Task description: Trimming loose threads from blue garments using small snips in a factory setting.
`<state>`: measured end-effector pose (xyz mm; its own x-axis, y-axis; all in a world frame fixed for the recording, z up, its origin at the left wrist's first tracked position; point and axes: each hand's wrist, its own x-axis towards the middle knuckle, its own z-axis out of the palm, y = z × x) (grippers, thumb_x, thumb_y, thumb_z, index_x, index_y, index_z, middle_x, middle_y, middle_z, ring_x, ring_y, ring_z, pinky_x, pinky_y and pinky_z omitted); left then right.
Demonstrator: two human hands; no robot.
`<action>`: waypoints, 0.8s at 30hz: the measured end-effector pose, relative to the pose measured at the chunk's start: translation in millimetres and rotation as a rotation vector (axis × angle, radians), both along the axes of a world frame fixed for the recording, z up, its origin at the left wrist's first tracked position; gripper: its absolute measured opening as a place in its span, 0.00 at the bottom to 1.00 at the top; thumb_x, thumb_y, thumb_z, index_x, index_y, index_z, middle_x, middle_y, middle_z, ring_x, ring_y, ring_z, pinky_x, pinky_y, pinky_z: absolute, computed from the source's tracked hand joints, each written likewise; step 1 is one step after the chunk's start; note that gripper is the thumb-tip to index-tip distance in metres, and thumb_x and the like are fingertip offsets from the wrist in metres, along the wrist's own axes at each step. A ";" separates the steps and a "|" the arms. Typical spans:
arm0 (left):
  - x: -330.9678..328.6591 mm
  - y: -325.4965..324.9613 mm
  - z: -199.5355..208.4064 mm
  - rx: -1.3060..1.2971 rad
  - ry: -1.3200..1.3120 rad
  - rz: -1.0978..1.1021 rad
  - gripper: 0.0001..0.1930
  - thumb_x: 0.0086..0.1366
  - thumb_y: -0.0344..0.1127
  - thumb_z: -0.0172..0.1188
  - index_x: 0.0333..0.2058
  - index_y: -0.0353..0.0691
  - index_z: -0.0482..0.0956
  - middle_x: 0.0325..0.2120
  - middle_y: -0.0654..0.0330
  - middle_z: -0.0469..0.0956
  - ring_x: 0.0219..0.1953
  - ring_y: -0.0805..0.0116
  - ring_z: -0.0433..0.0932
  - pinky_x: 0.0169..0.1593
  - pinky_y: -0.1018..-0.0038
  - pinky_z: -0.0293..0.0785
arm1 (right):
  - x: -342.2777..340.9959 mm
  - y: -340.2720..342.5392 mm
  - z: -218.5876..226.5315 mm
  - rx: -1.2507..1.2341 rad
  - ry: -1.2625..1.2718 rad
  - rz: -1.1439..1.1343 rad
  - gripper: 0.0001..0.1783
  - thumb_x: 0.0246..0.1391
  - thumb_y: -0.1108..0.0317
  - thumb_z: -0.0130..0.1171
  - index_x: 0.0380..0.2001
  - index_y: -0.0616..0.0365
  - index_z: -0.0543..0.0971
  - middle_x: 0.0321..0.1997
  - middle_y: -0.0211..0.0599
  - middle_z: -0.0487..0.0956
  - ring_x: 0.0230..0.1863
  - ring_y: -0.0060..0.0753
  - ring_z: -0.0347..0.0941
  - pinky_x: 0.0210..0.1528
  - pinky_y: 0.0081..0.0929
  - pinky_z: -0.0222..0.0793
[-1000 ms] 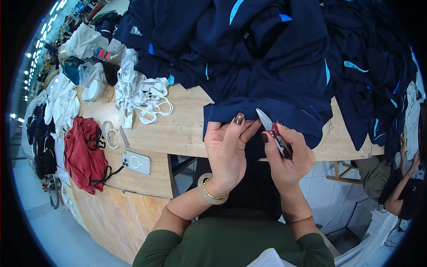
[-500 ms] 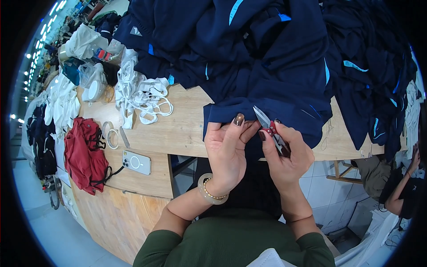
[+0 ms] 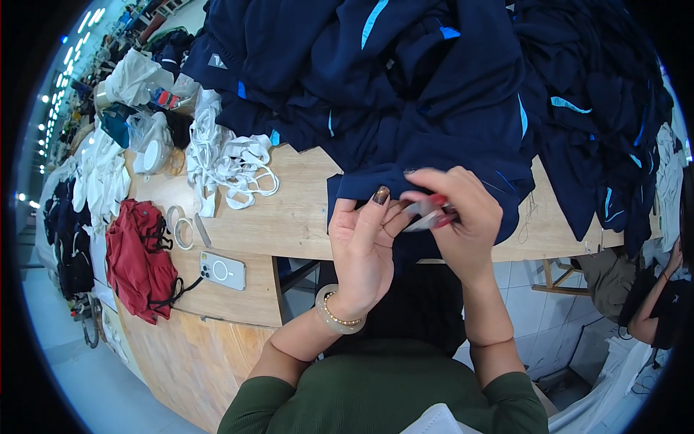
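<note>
My left hand [image 3: 363,249] pinches the near edge of a navy blue garment [image 3: 441,153] between thumb and fingers. Beside it, my right hand [image 3: 470,224] is closed around a pair of thread snips [image 3: 429,217] with red on the handles. Motion smears the snips, and their blades lie by my left fingertips, so I cannot tell whether they touch the cloth. The right forefinger reaches over the garment's edge. More navy cloth with light blue strips is heaped beyond both hands.
On the wooden table [image 3: 307,217] to the left lie white straps [image 3: 246,163], a red garment [image 3: 139,253], tape rolls [image 3: 183,233] and a phone [image 3: 223,270]. Another navy pile [image 3: 571,145] hangs over the edge at right. Another person's arm [image 3: 654,289] shows at far right.
The snips have swung from pointing away at the cloth to lying sideways toward my left fingers. My right forefinger has stretched forward over the garment. My left hand keeps its pinch.
</note>
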<state>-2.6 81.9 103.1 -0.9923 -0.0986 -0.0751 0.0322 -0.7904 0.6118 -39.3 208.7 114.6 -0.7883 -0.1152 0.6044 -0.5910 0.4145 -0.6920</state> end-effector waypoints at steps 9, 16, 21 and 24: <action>-4.6 -1.9 -3.1 -0.028 -0.017 0.007 0.06 0.67 0.27 0.49 0.41 0.34 0.69 0.37 0.54 0.77 0.40 0.65 0.80 0.51 0.63 0.77 | -20.8 14.1 -2.8 -0.434 -0.433 0.028 0.05 0.56 0.75 0.56 0.34 0.66 0.73 0.29 0.28 0.76 0.33 0.12 0.69 0.38 0.09 0.65; -6.9 -5.1 -2.7 -0.038 -0.022 -0.012 0.07 0.67 0.28 0.48 0.42 0.36 0.70 0.35 0.60 0.77 0.41 0.65 0.79 0.52 0.62 0.76 | 0.6 38.0 -0.9 -0.194 -0.230 -0.065 0.12 0.47 0.70 0.65 0.33 0.63 0.75 0.29 0.30 0.74 0.30 0.19 0.65 0.32 0.15 0.62; -9.0 -2.2 1.4 -0.063 -0.044 -0.001 0.07 0.67 0.28 0.48 0.42 0.36 0.70 0.36 0.59 0.77 0.41 0.64 0.80 0.52 0.63 0.77 | 13.1 28.7 1.6 0.095 -0.049 -0.162 0.15 0.34 0.70 0.71 0.26 0.64 0.77 0.22 0.33 0.72 0.25 0.32 0.62 0.26 0.24 0.58; -7.5 -1.4 -2.0 -0.070 -0.028 0.012 0.08 0.67 0.29 0.48 0.43 0.36 0.70 0.36 0.58 0.77 0.41 0.64 0.80 0.52 0.63 0.77 | 10.9 22.3 -0.1 0.123 0.014 -0.208 0.16 0.32 0.69 0.72 0.27 0.63 0.77 0.23 0.33 0.72 0.25 0.32 0.62 0.25 0.24 0.58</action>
